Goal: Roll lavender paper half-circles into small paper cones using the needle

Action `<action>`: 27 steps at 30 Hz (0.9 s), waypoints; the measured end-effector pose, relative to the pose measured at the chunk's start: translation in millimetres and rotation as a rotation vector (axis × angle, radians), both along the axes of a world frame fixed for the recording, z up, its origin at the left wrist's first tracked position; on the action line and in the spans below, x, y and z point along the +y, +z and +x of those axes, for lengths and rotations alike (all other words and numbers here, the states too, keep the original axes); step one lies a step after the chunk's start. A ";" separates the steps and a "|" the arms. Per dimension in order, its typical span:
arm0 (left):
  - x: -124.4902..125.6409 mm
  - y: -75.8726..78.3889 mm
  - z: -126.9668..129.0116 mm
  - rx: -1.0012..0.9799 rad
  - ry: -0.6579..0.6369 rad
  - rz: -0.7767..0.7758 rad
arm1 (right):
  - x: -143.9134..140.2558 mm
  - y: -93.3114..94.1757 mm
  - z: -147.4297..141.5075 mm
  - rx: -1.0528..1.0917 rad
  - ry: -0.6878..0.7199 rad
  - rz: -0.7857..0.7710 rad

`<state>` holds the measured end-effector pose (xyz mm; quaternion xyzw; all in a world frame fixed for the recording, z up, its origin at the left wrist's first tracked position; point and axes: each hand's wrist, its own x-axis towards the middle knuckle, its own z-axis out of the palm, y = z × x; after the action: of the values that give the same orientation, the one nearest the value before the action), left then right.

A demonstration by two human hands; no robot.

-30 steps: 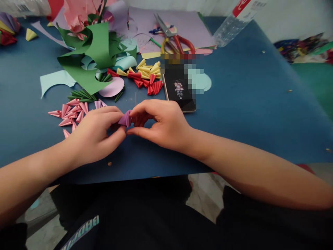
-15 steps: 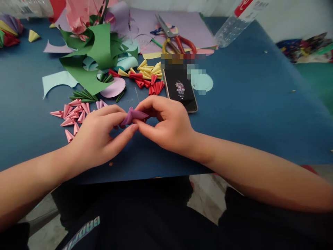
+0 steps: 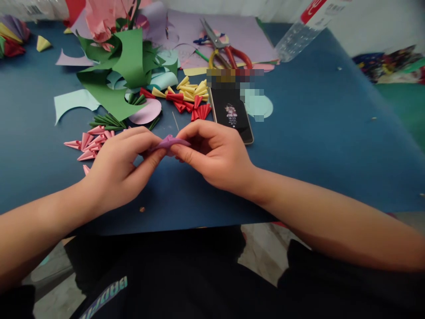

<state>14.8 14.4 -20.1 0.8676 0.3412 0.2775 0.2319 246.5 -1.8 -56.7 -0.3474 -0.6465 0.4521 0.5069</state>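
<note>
Your left hand [image 3: 114, 170] and right hand [image 3: 215, 153] pinch one purple folded paper piece [image 3: 170, 142] between fingertips above the blue table [image 3: 315, 146], still unfinished I judge, while pink cones [image 3: 91, 141], red and yellow cones [image 3: 186, 96] lie done.

Blue table [image 3: 315, 133]; pale wall [image 3: 365, 22] behind.
</note>
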 end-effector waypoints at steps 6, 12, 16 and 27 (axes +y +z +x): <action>-1.4 -0.9 -0.2 0.063 -0.051 0.153 | 1.5 3.6 2.4 -0.133 -0.024 0.168; -2.9 0.1 -1.0 0.040 -0.026 0.166 | 0.9 5.4 5.2 -0.241 -0.021 0.324; -4.5 0.1 -0.3 0.040 0.049 0.123 | 1.5 4.9 5.4 -0.238 -0.022 0.282; -16.3 -3.3 2.0 -0.026 0.294 -0.057 | -1.6 6.9 2.3 -0.197 -0.057 0.145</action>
<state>16.8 -1.9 -23.5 0.7978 0.4693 0.3097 0.2176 248.8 -3.4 -49.8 -0.3707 -0.7139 0.3533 0.4776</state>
